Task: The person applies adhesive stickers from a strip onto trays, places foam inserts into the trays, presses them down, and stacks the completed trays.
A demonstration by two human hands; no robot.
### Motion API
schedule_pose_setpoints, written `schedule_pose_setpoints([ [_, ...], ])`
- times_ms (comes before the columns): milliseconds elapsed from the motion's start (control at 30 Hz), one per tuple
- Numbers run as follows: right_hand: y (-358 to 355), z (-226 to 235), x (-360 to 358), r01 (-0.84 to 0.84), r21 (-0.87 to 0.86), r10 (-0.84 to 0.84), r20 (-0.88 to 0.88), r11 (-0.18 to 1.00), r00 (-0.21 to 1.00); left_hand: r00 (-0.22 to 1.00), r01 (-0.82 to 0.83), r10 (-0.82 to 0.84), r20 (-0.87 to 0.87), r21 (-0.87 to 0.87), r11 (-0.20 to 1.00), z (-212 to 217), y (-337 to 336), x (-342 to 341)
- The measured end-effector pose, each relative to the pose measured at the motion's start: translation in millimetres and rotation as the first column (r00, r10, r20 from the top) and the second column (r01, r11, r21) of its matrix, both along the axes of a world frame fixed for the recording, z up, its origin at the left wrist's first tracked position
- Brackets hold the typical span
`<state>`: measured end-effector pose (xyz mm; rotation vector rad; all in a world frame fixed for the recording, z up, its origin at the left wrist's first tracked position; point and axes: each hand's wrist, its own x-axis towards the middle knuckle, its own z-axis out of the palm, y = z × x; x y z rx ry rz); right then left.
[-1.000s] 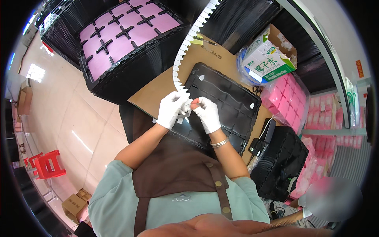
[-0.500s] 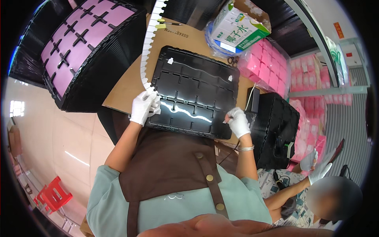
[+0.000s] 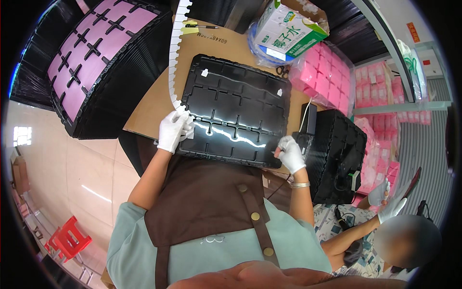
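A black plastic tray (image 3: 236,106) with moulded cross-shaped ridges lies in front of me. Two small white stickers, one at the far left (image 3: 204,72) and one at the far right (image 3: 279,92), are on it. My left hand (image 3: 172,132), in a white glove, is closed at the tray's left edge on the near end of a long white sticker strip (image 3: 173,62) with a notched edge. A pale tab shows beside its fingers. My right hand (image 3: 291,154), gloved with bare fingertips, pinches a small white sticker, mostly hidden, at the tray's near right corner.
Brown cardboard (image 3: 154,108) lies under the tray. A pink-topped black tray stack (image 3: 110,72) stands left, another black stack (image 3: 337,159) right. Behind are a carton (image 3: 288,33), scissors (image 3: 282,72) and bagged pink blocks (image 3: 325,74). A co-worker's gloved hands (image 3: 391,209) are at lower right.
My right hand has dipped slightly toward the tray's near right corner, and the white piece at its fingertips shows less. My left hand keeps its hold on the strip.
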<state>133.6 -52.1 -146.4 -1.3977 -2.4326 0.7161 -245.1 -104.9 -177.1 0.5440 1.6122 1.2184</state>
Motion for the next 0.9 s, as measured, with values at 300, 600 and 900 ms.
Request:
schedule_pose_setpoints([
  [300,124.4,-12.6,-31.8,0.406,-0.016,-0.406,-0.105,0.914,0.908,1.0,-0.017,0.017,0.003,0.029,0.999,-6.7,0.3,0.1],
  [600,178.1,-9.5,-44.3,0.176,-0.121,-0.14,0.264,0.977,0.955,1.0,0.001,-0.001,-0.024,-0.005,1.0,-10.3,-1.3,1.1],
  [900,174.8,-22.8,-54.5,0.411,0.083,-0.419,0.147,0.908,0.896,0.998,-0.004,0.002,-0.059,-0.029,1.0,-2.2,0.9,3.4],
])
